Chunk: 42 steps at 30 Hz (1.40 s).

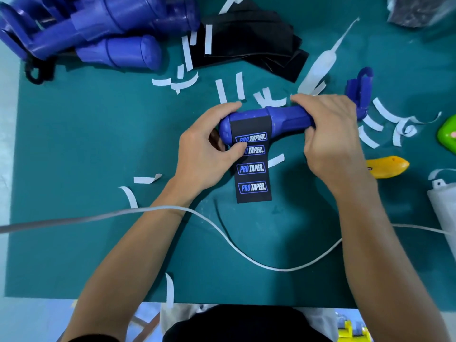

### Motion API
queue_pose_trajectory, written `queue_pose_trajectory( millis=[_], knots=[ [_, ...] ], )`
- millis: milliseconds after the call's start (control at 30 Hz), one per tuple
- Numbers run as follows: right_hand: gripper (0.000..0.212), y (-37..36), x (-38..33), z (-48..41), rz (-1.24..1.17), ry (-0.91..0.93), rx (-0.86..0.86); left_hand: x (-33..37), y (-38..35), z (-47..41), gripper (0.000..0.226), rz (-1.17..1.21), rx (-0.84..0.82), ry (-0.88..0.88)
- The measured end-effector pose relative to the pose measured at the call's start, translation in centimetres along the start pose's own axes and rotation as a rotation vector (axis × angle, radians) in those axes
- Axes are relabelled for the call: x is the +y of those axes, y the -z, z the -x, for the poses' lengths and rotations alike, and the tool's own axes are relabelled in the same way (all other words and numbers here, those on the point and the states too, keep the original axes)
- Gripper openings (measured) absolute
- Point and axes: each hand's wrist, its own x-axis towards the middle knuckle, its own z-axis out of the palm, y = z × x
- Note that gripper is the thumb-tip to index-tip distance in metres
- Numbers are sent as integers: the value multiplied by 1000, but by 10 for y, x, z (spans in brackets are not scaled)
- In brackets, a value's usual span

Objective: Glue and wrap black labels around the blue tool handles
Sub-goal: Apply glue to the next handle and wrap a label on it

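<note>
A blue tool handle (283,119) lies sideways above the green mat (86,144) at the centre. A black label (253,169) with blue and white "PRO TAPER" prints is stuck across the handle's left part and hangs down toward me. My left hand (209,146) grips the handle's rounded left end, with its thumb pressing on the label's upper prints. My right hand (330,134) curls round the handle's right part. The tool's far right end (361,90) sticks out past my right hand.
A pile of blue tool handles (106,33) lies at the back left, black label sheets (254,43) behind the centre. White backing strips (222,91) are scattered about. A white glue bottle (320,67), a yellow knife (387,166), a green object (447,134) and a white cable (246,253) lie nearby.
</note>
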Motion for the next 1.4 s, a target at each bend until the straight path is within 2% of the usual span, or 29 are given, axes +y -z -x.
queue_pose_trajectory(
  millis=[100, 200, 333, 633, 700, 800, 933, 1033, 1133, 1267, 1400],
  knots=[
    [47, 8, -3, 10, -29, 49, 136, 2, 2, -1, 80, 81, 79, 17],
    [40, 16, -5, 15, 19, 113, 221, 4, 5, -1, 75, 324, 83, 90],
    [47, 22, -4, 22, -51, 91, 175, 5, 7, 3, 61, 377, 27, 64],
    [61, 18, -8, 32, -96, 155, 177, 10, 15, 4, 74, 511, -5, 96],
    [65, 14, -13, 33, -53, 132, 155, 10, 16, 3, 73, 537, 12, 122],
    [72, 2, -33, 35, 163, 70, 151, 10, 18, 2, 72, 546, 14, 99],
    [59, 0, -41, 37, 271, 35, 173, 7, 22, 2, 72, 545, -19, 55],
    [58, 9, -38, 39, 284, 11, 215, 9, 23, 3, 77, 553, -32, 61],
    [56, 17, -41, 42, 223, -60, 187, 11, 21, 2, 87, 533, -86, 69],
    [49, 31, -41, 47, 134, -125, 72, 9, 20, 2, 68, 550, -74, 169],
    [53, 43, -46, 52, 67, -140, -40, 8, 21, 0, 62, 562, -43, 120]
  ],
)
